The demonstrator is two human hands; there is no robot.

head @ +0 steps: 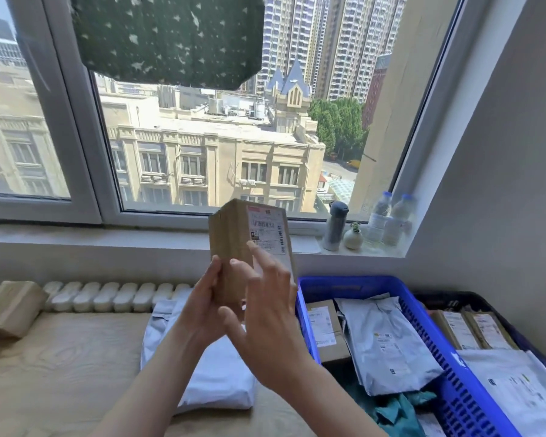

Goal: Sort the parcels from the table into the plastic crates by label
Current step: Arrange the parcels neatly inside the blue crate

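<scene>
Cardboard parcel point(230, 244), upright in open air over table point(60, 357), beside rim of blue crate point(344, 283) holding mailers and boxes; left hand point(202, 310) grips its base, right hand point(271, 316) slack, forefinger on label point(267, 230).

left hand point(202, 307) grips cardboard box point(234, 244) upright above table point(60, 357); right hand point(268, 313) index touches label point(267, 230); blue crate point(344, 282) at right.

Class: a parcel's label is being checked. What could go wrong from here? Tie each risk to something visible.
1. Only the left hand holds the cardboard box while the right hand touches its label: it could tip from that grip.
2. The blue crate and the dark crate sit side by side, so a misread label may land it wrong.
</scene>
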